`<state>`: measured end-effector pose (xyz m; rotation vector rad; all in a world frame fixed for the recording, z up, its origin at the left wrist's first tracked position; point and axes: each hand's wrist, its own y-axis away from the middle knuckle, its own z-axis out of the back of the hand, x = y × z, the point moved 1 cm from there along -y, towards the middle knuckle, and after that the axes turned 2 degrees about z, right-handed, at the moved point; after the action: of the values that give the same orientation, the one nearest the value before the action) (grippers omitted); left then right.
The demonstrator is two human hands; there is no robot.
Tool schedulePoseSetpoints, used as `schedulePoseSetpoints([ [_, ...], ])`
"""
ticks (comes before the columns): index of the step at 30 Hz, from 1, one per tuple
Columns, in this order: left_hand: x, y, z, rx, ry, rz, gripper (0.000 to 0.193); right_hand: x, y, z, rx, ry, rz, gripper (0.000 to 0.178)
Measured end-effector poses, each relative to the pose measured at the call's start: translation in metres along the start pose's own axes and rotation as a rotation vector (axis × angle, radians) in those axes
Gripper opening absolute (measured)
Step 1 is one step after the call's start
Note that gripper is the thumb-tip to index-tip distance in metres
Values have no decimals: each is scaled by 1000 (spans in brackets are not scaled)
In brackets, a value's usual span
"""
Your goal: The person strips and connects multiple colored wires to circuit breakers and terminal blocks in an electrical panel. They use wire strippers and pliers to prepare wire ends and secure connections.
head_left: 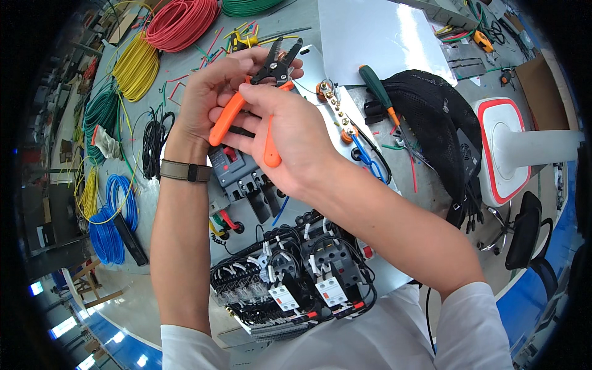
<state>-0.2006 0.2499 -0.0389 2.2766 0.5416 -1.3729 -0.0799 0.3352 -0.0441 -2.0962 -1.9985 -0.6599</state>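
My right hand [293, 126] is closed around wire strippers [229, 118] with orange handles and dark jaws. The jaws point away from me, and one handle lies against my palm. My left hand [206, 92], with a banded watch on its wrist, is curled just beside and behind the tool. Its fingertips reach up by the jaws, near a small coppery bit [282, 55]; what it pinches is mostly hidden. Below the hands is a grey circuit breaker [237, 176] on a metal panel. Nearer me, contactors [333, 290] sit among black wiring.
Coils of red wire [182, 24], yellow wire [135, 68] and blue wire [105, 237] lie at left. A terminal bar [336, 111] with brass screws is right of my hands. Beyond it lie a green-handled screwdriver [376, 86], a black mesh bag [425, 117] and a white stand [502, 151].
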Motion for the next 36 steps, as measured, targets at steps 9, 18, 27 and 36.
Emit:
schedulePoseSetpoints([
  [9,-1,2,-5,3,-167,-2,63,-4,3,-1,-21,-20,-9,22],
  [18,-2,1,-8,9,-168,0,61,-3,2,-1,-3,-28,-11,22],
  [27,2,-1,1,85,-123,-27,57,-3,2,-4,-38,-13,-2,21],
  [36,-1,-1,-4,85,-139,-8,59,-9,-1,-4,-53,-30,5,21],
])
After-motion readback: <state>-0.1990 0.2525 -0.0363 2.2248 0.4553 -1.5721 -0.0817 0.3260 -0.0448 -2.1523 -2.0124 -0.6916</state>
